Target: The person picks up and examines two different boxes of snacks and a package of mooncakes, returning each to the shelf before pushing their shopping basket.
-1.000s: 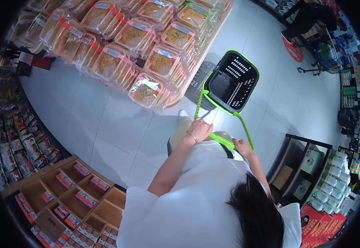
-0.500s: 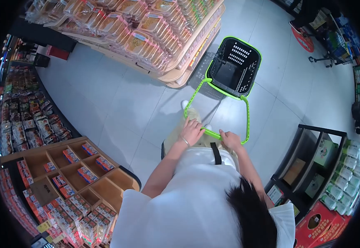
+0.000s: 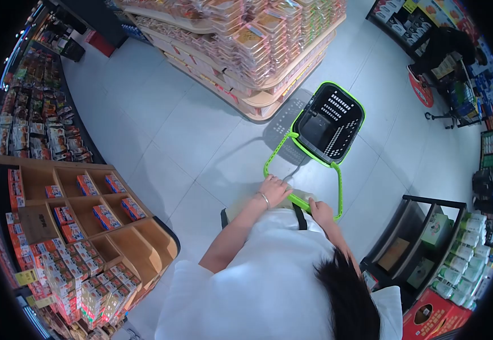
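A black shopping basket (image 3: pixel 328 122) with a bright green rim stands on the floor ahead, its inside bare. Its green handle (image 3: pixel 300 203) is swung back toward my body. My left hand (image 3: pixel 276 190), with a bracelet at the wrist, is wrapped round the left part of the handle's grip. On the right part of the same grip, my right hand (image 3: pixel 321 211) is closed, thumb on top. Both hands are close to my waist, in front of the white shirt.
A display stand (image 3: pixel 260 102) of packaged food rises ahead left. Wooden shelving (image 3: pixel 139 238) with small boxes is at left, a black rack (image 3: pixel 396 226) at right. Far right, a person (image 3: pixel 444 48) in dark clothes is by a cart (image 3: pixel 461 102).
The basket has shifted down and slightly right in view, and my hands have moved lower and slightly right, still on the handle. More of the display stand and the far person shows.
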A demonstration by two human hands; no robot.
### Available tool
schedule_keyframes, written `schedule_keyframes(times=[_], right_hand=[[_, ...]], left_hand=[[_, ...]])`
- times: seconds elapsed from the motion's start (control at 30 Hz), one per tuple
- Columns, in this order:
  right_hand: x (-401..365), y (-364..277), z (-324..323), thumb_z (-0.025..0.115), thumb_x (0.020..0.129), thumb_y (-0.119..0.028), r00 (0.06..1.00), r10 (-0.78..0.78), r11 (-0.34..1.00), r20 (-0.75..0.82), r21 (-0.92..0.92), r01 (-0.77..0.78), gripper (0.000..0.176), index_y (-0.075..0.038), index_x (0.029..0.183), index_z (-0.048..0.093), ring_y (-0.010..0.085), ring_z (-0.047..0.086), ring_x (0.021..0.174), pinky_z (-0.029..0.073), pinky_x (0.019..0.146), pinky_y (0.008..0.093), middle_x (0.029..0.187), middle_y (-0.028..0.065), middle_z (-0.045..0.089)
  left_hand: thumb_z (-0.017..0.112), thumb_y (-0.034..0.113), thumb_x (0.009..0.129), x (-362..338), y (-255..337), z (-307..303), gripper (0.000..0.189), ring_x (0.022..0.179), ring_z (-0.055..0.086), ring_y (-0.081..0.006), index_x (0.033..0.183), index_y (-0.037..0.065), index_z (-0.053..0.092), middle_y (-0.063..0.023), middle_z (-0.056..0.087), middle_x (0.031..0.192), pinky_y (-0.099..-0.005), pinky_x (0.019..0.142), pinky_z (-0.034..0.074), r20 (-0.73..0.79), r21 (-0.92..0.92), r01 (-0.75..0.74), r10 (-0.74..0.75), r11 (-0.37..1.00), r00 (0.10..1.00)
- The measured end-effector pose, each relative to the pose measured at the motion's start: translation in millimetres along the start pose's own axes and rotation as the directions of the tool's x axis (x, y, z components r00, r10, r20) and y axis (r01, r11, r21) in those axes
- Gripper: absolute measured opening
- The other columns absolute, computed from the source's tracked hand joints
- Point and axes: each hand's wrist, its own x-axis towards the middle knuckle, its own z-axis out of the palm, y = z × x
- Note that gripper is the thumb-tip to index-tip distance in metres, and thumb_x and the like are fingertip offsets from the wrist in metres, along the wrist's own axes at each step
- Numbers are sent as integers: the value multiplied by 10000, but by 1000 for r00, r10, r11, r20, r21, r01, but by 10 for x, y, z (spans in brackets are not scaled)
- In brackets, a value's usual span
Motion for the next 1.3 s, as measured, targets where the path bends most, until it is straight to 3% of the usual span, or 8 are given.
schedule_keyframes(times=[0.17, 0.33, 0.6, 0.87, 1.07, 1.23, 1.27, 1.3], right_hand=[[-467, -224, 867, 357, 954, -548, 999, -12, 999, -51, -37, 10, 657, -5, 814, 699, 456, 631, 822, 489, 771, 504, 812, 286, 638], [-1074, -380, 1697, 353, 962, -558, 1000, 15, 997, -11, -72, -16, 672, -2, 771, 679, 461, 627, 812, 485, 754, 509, 790, 278, 637], [-2078, -904, 1797, 366, 972, -535, 997, 43, 998, -71, 44, -40, 667, 29, 756, 648, 459, 622, 739, 462, 686, 504, 714, 279, 606], [-2618, -1009, 2105, 362, 979, -492, 991, -48, 991, -125, 115, 63, 646, 29, 732, 652, 425, 623, 644, 473, 662, 484, 624, 242, 601], [-2968, -1005, 2432, 419, 969, -469, 991, 30, 957, 133, 281, -67, 579, 11, 742, 649, 244, 596, 483, 464, 559, 374, 512, 109, 560], [-3493, -849, 3035, 416, 975, -481, 957, -210, 888, 201, 449, 100, 565, 1, 783, 641, 189, 559, 512, 425, 537, 338, 550, 85, 564], [-3613, -838, 3153, 387, 1006, -446, 949, -242, 873, 202, 473, 122, 529, -33, 848, 677, 88, 391, 433, 315, 440, 252, 520, -23, 441], [-3712, -792, 3285, 387, 1006, -446, 943, -252, 868, 216, 482, 121, 529, -33, 848, 677, 88, 391, 433, 315, 440, 252, 520, -23, 441]], left_hand=[[509, 343, 943, -965, -319, 314, 334, 955, 593, -255, 897, 55, 671, -95, 670, 889, -397, 964, 372, -245, -43, -66, 53, 997, 968], [528, 312, 928, -1887, -600, 744, 287, 894, 606, -237, 815, 99, 684, -77, 669, 811, -390, 891, 395, -206, -217, -64, 18, 974, 978], [539, 305, 919, -2631, -513, 292, 306, 728, 641, -242, 715, 122, 675, -77, 656, 690, -395, 792, 428, -208, -167, -154, 118, 974, 971], [590, 313, 896, -3352, -327, 310, 369, 547, 574, -326, 607, 89, 641, -141, 575, 540, -435, 606, 434, -562, -253, -168, -3, 953, 827], [585, 286, 904, -3902, -138, 631, 384, 541, 559, -340, 580, 81, 609, -142, 556, 532, -450, 569, 421, -563, -271, -33, -131, 962, 816], [582, 274, 905, -4640, -18, 881, 388, 534, 529, -353, 569, 79, 591, -128, 511, 496, -464, 592, 415, -579, -226, 95, -213, 969, 787], [583, 270, 898, -4768, 17, 924, 375, 540, 538, -352, 575, 80, 598, -128, 528, 507, -458, 604, 419, -559, -230, 95, -211, 969, 802], [585, 266, 891, -4895, 47, 968, 363, 546, 548, -350, 580, 81, 604, -128, 544, 517, -451, 616, 424, -545, -234, 90, -207, 968, 813]])
